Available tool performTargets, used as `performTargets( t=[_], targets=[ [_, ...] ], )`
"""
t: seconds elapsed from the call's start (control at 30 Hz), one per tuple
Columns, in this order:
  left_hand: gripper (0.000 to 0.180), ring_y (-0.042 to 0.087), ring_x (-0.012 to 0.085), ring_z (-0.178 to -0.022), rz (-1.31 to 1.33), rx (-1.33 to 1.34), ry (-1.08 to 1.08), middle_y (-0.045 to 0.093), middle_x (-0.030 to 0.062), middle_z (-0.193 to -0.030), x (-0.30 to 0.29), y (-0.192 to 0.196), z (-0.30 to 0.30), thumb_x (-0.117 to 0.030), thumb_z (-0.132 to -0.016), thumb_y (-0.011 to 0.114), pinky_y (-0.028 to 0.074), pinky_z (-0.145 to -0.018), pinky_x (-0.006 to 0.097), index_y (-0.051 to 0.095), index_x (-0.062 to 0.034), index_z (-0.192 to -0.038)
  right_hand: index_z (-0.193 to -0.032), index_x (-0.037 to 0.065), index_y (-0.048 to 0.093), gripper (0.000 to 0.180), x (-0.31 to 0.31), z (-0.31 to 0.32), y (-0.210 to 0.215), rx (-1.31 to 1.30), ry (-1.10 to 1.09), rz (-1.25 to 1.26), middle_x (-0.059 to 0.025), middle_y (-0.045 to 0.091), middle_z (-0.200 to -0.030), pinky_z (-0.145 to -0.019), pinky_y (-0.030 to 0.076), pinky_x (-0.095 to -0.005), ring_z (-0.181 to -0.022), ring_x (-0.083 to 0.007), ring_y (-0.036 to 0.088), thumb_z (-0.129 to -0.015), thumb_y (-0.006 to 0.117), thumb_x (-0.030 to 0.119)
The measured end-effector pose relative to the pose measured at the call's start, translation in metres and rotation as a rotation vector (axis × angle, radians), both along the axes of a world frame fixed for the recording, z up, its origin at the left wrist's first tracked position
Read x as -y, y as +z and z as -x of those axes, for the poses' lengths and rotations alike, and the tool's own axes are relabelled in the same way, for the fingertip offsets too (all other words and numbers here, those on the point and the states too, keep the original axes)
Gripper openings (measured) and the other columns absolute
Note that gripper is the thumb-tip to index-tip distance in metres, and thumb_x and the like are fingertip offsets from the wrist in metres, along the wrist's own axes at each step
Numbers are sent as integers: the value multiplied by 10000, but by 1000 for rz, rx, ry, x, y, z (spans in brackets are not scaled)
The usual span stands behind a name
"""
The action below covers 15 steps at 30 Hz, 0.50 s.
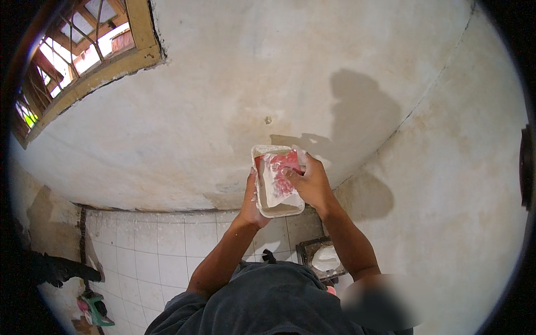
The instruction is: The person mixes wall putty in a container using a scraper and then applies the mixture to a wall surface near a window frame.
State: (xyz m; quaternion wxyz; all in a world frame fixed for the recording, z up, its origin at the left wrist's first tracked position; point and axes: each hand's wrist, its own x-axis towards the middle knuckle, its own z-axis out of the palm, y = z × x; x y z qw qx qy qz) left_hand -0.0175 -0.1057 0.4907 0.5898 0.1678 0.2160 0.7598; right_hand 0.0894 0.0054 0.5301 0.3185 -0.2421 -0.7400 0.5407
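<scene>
A shallow off-white rectangular tray (255, 192), smeared with white paste, is held up in front of the wall. My left hand (252, 204) is closed round its left side and lower corner, some fingers out of sight beneath it. My right hand (312, 181) grips a flat red plastic scraper (291, 161) inside the tray, thumb lying across its face. White paste (272, 187) coats much of the scraper's left and lower part. Whitish residue marks the right fingers, which are partly hidden behind the tray's right rim.
A pale, patchy wall (223, 100) rises ahead, with a small hole-like spot (268, 120). At upper left is a barred window with a yellowish frame (144, 33). White floor tiles (145, 237) lie below. A dark square container (304, 257) with white material stands by my right elbow; a green object (100, 315) sits lower left.
</scene>
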Motion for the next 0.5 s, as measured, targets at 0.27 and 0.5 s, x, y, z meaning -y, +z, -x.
performTargets(
  t=[0.27,0.5],
  targets=[
    [742,527,292,-1253,50,93,-65,510,115,-1399,14,3,4,-685,-956,249,409,-1076,477,400,-154,-1452,-1339,-64,464,510,7,-7,1,-203,69,365,-135,668,-1076,-823,550,-305,-938,-172,666,-868,652,-10],
    [708,514,293,-1263,20,203,-92,517,91,-1400,49,31,6,-669,-960,306,385,-1086,493,418,-168,-1448,-1336,-72,441,530,30,-20,26,-237,-52,434,-172,663,-1078,-836,559,-331,-944,-220,678,-850,646,-14]
  ],
)
